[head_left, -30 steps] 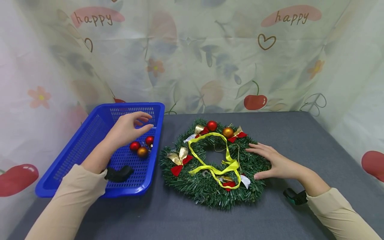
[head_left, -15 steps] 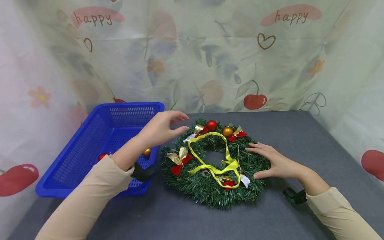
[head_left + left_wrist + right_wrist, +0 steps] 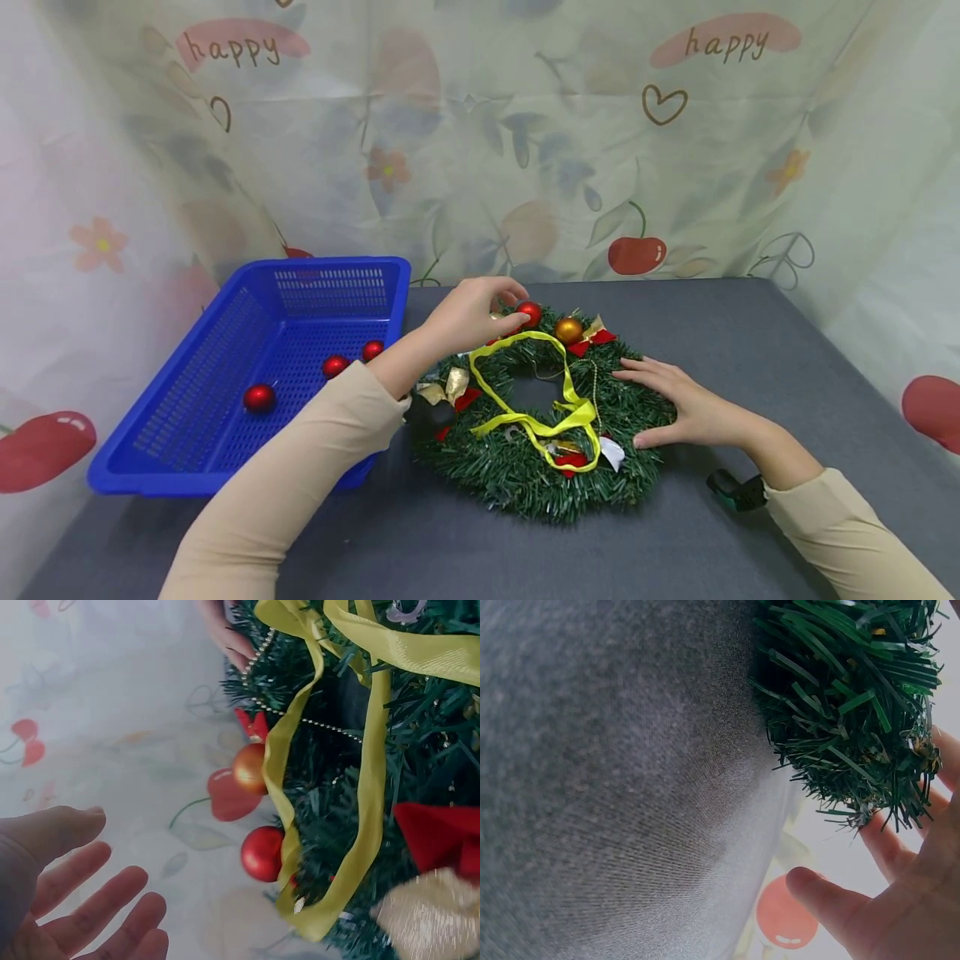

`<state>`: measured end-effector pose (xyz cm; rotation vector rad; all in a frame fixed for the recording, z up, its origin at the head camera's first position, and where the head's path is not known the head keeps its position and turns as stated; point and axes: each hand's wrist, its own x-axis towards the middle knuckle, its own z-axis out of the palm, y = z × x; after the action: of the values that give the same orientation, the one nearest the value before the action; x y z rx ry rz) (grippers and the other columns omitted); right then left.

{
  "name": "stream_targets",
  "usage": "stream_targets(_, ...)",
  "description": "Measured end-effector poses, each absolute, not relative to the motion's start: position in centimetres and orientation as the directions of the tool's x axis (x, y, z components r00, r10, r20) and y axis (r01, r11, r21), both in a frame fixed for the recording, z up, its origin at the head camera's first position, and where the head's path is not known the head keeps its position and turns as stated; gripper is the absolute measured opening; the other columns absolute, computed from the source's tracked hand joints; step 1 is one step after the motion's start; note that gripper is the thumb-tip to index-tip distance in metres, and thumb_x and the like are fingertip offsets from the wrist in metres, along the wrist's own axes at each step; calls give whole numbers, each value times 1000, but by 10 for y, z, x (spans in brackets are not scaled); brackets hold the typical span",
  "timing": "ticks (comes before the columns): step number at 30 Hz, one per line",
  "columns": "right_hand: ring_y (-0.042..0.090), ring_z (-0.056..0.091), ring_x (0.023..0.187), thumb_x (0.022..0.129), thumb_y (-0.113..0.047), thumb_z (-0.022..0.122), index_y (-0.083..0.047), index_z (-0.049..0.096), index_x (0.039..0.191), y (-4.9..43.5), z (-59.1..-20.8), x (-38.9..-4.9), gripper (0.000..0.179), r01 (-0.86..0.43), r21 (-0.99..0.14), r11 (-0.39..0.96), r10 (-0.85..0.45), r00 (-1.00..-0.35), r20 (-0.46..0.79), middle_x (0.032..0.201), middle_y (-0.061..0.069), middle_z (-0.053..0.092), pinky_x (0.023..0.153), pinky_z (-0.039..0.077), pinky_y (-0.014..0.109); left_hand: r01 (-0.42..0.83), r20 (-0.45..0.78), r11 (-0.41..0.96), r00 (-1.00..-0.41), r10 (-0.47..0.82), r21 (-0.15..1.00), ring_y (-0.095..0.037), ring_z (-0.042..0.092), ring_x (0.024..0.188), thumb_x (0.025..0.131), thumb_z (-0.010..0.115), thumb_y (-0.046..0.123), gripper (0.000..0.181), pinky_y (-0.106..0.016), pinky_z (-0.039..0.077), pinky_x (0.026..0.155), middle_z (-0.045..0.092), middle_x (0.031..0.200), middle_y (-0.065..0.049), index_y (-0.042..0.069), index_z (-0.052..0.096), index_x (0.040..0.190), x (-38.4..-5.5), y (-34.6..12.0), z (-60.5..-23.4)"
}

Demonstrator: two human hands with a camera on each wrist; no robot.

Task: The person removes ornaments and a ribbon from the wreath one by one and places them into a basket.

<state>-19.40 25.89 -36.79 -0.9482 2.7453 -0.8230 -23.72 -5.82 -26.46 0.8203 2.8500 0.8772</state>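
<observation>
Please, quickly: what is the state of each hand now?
Left hand: open, holding nothing, near a shiny red ball.
Right hand: open, touching the round green tinsel wreath.

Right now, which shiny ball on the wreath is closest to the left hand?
The red bauble; the gold bauble sits farther from the left hand, beside a red-and-gold bow on the wreath.

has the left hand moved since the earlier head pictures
Yes: in the head view, the left hand has moved rightward, from over the unmoved blue plastic basket to over the Christmas wreath.
</observation>
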Motion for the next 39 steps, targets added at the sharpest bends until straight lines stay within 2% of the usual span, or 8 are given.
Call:
stream_targets(3, 52, 15, 136, 74, -36, 77, -13, 42, 140, 259, -368, -194, 78, -536, -534, 654, -602, -796, 61, 150, 21, 29, 98, 19, 72, 458, 96, 702, -866, 490, 545, -20, 62, 91, 92, 58, 28, 30, -34, 51, 77, 64, 116, -9, 15, 60, 119, -243, -50, -270)
stream_targets(11, 52, 15, 136, 74, -36, 77, -13, 42, 140, 259, -369, -193, 78, -535, -538, 652, -603, -796, 61, 150, 20, 29, 98, 19, 72, 422, 76, 707, -882, 466, 568, -22, 58, 101, 92, 59, 26, 32, -33, 47, 84, 61, 118, -8, 14, 57, 122, -259, -38, -288)
stream_targets(19, 52, 15, 137, 74, -36, 77, -14, 41, 140, 259, -369, -193, 78, -531, -539, 653, -599, -798, 61, 150, 19, 28, 98, 19, 72, 356, 40, 730, -911, 411, 584, -23, 57, 107, 90, 61, 27, 35, -37, 50, 87, 58, 122, -9, 15, 58, 123, -273, -25, -298)
stream_targets(30, 52, 14, 137, 74, -36, 77, -13, 41, 140, 259, -369, -193, 78, -527, -543, 654, -595, -801, 60, 150, 20, 28, 98, 18, 73, 324, 17, 753, -923, 384, 572, -21, 61, 104, 90, 62, 23, 40, -34, 51, 86, 61, 123, -5, 18, 56, 129, -285, -22, -315)
stream_targets(39, 53, 15, 135, 74, -35, 77, -12, 42, 139, 258, -368, -194, 77, -548, -533, 645, -607, -791, 79, 149, 22, 30, 98, 18, 73, 301, 6, 800, -937, 349, 520, -24, 59, 110, 91, 61, 20, 38, -37, 50, 90, 59, 127, -5, 20, 58, 128, -288, -19, -321)
